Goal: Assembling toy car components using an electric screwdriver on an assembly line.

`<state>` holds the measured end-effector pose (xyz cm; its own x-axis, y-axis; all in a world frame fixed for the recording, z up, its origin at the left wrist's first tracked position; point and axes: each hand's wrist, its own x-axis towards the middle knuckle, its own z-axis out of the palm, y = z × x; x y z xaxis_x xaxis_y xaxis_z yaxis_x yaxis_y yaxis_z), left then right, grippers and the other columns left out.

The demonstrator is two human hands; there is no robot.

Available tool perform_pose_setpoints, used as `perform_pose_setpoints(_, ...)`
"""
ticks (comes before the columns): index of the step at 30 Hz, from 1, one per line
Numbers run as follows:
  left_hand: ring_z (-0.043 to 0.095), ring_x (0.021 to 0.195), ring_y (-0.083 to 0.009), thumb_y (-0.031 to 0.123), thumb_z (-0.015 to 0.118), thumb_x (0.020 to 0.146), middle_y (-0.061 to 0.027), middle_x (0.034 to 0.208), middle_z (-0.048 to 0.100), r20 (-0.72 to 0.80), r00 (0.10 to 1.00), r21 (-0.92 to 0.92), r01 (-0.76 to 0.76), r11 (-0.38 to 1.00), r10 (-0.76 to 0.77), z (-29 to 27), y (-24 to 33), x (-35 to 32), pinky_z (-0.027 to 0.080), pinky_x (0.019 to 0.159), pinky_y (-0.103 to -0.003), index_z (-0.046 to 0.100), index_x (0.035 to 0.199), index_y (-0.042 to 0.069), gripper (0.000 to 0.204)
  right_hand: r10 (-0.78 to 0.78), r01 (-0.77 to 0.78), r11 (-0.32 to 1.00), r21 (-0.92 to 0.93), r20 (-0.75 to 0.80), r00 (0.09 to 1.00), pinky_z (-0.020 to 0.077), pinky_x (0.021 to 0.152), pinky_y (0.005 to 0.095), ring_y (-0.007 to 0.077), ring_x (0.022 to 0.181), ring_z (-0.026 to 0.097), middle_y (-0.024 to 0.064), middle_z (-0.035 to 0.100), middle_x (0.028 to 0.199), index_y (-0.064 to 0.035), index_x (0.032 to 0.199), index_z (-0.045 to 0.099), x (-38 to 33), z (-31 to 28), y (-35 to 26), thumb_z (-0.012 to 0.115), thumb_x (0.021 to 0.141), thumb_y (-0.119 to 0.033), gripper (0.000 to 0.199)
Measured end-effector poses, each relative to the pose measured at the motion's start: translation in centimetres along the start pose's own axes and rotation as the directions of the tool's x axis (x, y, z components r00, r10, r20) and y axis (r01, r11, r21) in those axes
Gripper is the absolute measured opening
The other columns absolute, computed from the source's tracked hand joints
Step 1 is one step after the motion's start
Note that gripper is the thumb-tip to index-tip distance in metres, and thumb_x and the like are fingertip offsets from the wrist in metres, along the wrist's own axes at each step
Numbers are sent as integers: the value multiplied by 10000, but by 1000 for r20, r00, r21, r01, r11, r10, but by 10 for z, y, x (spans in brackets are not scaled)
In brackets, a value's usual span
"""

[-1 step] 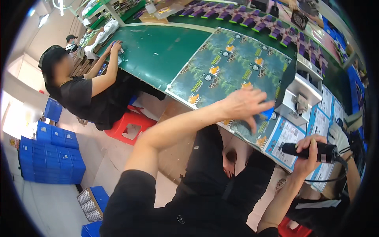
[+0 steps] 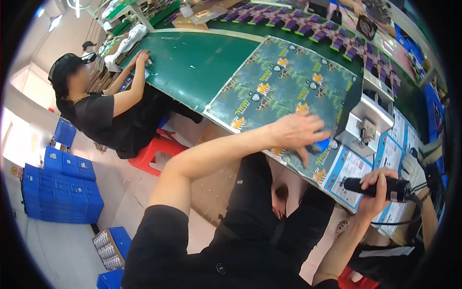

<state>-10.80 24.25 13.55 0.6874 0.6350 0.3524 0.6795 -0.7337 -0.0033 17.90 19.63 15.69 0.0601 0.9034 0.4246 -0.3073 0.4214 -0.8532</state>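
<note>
My left hand [image 2: 299,131] reaches over the patterned mat [image 2: 284,72], fingers spread apart. Beside its fingertips lies a small blue piece [image 2: 322,144], partly hidden by the hand; whether the fingers touch it I cannot tell. My right hand [image 2: 375,197] is wrapped around a black corded electric screwdriver [image 2: 358,184], held sideways above printed sheets [image 2: 349,166] at the bench edge. The cable leaves the screwdriver's right end. Between both hands and farther back stands a white and grey metal fixture [image 2: 368,123].
Purple parts with green tips [image 2: 317,34] line the far side of the green bench [image 2: 192,62]. A co-worker [image 2: 91,106] sits at left near a red stool [image 2: 156,151]. At right is another person's gloved hand [image 2: 414,168]. Blue boxes [image 2: 62,192] are stacked on the floor.
My left hand has shifted slightly toward me and to the left, and the blue piece beside it has shifted the same way. My right hand keeps its hold on the screwdriver.
</note>
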Motion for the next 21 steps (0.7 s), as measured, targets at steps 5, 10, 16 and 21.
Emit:
perform_pose_setpoints(5,543,1019,-237,725,661,644,-70,1023,535,85,991,42,-105,994,101,-10,-40,-45,394,955,-454,525,1283,110,898,-18,18,1000,0,9,1000,421,526,273,131,512,457,61,471,692,-37,886,467,-3,0,-1,555,909,-83,102)
perform_pose_setpoints(10,354,1376,-348,633,703,745,-197,1448,399,-185,879,295,476,828,-439,-42,-125,-164,235,1137,-543,431,1417,102,899,-31,29,999,39,47,998,396,511,259,126,511,438,64,455,704,-34,941,468,1,-1,3,546,928,-98,102)
perform_pose_setpoints(16,360,1357,-390,575,682,827,-219,1472,381,-606,289,-106,894,435,-741,-20,-161,-215,286,1114,-500,428,1398,6,845,-7,3,997,76,45,999,381,499,243,117,524,432,61,455,732,-34,964,476,2,-6,7,548,938,-135,128)
perform_pose_setpoints(21,419,1315,-379,528,664,868,-228,1432,437,-560,283,-123,901,416,-779,-20,-158,-215,361,1063,-466,548,1277,-11,687,-27,24,997,68,40,999,393,508,241,121,531,440,62,458,734,-29,975,480,2,-2,7,572,933,-156,162)
